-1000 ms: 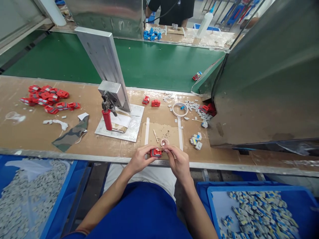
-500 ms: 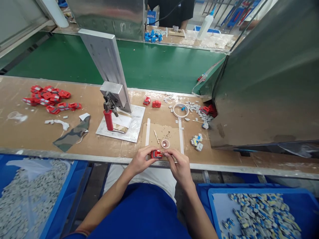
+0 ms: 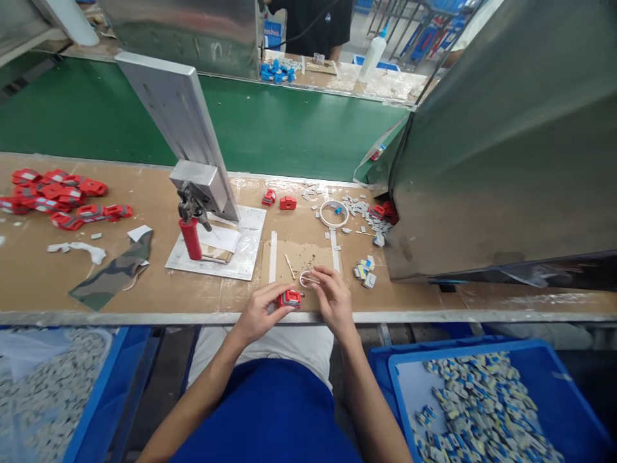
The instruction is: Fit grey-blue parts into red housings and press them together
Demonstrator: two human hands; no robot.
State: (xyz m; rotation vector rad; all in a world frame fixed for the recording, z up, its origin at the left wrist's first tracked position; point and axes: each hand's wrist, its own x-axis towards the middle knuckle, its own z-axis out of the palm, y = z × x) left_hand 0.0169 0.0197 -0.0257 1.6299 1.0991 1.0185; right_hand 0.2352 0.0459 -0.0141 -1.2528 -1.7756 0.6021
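While a heap of red cars (image 3: 58,193) at the left, some with grey parts on them, looks to be either finished or waiting, the single car in hand seems only partway through. Right of the heap lie a camouflage strip (image 3: 116,273) and then the clamp (image 3: 191,238), its red handle hanging down. Next comes the left hand (image 3: 258,315), with two loose cars (image 3: 278,200) well behind it; thumb and fingers pinch the held car (image 3: 290,298) by its left end, above the bench's near edge. That car's right end is free, and its recessed top faces up, apparently unfilled, so work there probably remains. Just beyond it is a small cup (image 3: 304,279). The right hand (image 3: 333,302), apart from the car, grips a thin stick (image 3: 312,280) in its fingertips, pointing over the cup; whether its tip touches anything inside, I cannot tell. Farther right, the tape roll (image 3: 333,213), scattered grey chips (image 3: 359,207) and a few grey-and-blue pieces (image 3: 365,271) lie out of either hand's grasp.
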